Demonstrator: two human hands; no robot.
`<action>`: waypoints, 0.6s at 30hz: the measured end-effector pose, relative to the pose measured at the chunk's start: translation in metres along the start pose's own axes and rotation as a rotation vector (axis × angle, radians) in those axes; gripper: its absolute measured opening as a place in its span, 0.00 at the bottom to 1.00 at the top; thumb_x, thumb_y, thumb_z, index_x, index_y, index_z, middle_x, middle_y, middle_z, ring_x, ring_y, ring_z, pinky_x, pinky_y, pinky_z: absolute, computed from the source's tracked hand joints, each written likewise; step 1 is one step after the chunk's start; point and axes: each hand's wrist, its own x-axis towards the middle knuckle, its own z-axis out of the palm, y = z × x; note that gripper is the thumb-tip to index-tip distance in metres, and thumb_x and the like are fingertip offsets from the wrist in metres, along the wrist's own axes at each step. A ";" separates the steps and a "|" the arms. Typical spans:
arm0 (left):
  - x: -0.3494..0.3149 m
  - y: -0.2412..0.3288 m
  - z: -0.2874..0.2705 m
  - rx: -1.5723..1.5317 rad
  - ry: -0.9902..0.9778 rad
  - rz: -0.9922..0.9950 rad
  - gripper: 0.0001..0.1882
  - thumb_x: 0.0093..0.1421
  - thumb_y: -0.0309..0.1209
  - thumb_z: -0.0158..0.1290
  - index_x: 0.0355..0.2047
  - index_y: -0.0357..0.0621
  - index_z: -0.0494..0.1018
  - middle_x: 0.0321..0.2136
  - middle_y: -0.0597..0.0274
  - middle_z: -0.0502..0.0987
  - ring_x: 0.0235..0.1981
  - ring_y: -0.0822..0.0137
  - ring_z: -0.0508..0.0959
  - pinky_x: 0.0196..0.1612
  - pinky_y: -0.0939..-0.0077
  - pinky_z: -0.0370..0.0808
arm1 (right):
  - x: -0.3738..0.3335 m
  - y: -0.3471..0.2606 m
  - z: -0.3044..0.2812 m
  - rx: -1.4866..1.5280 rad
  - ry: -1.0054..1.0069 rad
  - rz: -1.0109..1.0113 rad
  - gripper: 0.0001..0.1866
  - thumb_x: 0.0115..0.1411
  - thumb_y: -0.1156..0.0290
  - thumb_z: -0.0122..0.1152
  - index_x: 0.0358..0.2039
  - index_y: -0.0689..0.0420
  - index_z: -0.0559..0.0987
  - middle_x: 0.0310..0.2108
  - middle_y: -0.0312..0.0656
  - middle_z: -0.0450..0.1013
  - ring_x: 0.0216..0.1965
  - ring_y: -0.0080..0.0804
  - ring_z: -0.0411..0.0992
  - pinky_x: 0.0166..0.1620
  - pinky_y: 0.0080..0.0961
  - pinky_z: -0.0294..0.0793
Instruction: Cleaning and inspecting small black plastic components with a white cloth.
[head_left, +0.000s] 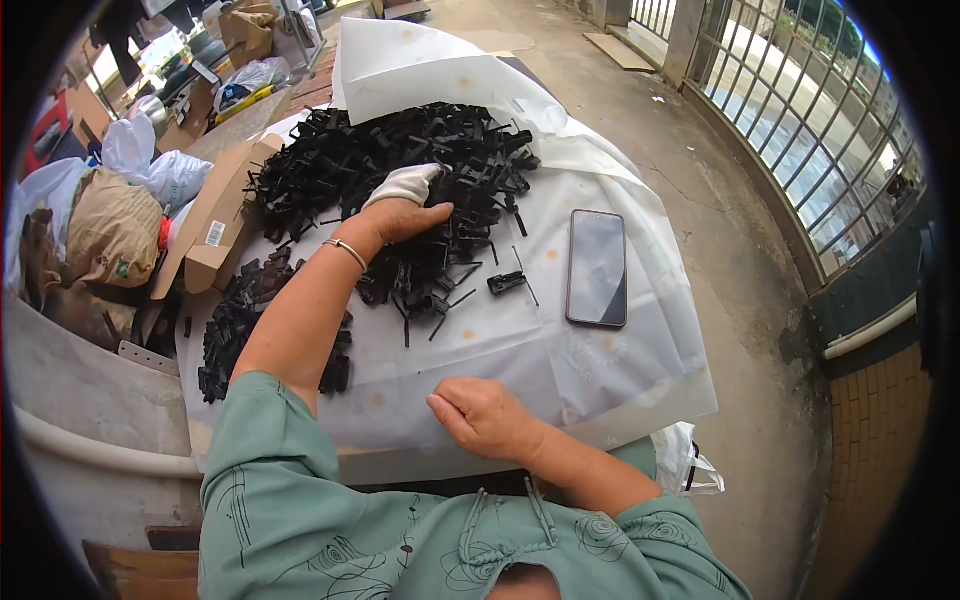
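The grip of the left hand (405, 205) cannot be told; the right hand (487, 417) is curled closed, lower centre. On the white sheet (480, 352), a large pile of black parts (475, 190) is touched by the left hand, upper centre; a phone (597, 268) is laid right of centre.

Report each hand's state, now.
Left hand: at the pile of black parts; its grip is hidden, cannot be told.
Right hand: curled closed, no held thing visible.
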 end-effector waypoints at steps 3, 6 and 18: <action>-0.030 0.037 -0.007 -0.053 -0.053 0.062 0.29 0.50 0.39 0.55 0.51 0.40 0.65 0.47 0.47 0.70 0.50 0.55 0.68 0.54 0.71 0.63 | 0.004 -0.003 -0.011 0.035 0.038 0.011 0.11 0.57 0.72 0.51 0.20 0.61 0.66 0.18 0.48 0.64 0.22 0.49 0.64 0.26 0.38 0.63; -0.058 0.056 -0.005 -0.026 -0.055 0.124 0.28 0.48 0.37 0.56 0.49 0.40 0.67 0.44 0.47 0.71 0.47 0.53 0.70 0.53 0.69 0.65 | 0.010 -0.008 -0.028 0.052 0.129 -0.008 0.11 0.57 0.73 0.51 0.19 0.62 0.66 0.17 0.49 0.63 0.21 0.49 0.63 0.25 0.36 0.62; -0.113 0.124 -0.051 0.038 0.173 0.278 0.08 0.56 0.26 0.47 0.34 0.42 0.75 0.31 0.52 0.76 0.33 0.52 0.75 0.38 0.65 0.72 | 0.007 0.000 -0.075 -0.208 0.373 0.032 0.09 0.58 0.71 0.54 0.24 0.62 0.70 0.16 0.47 0.66 0.18 0.40 0.64 0.24 0.30 0.64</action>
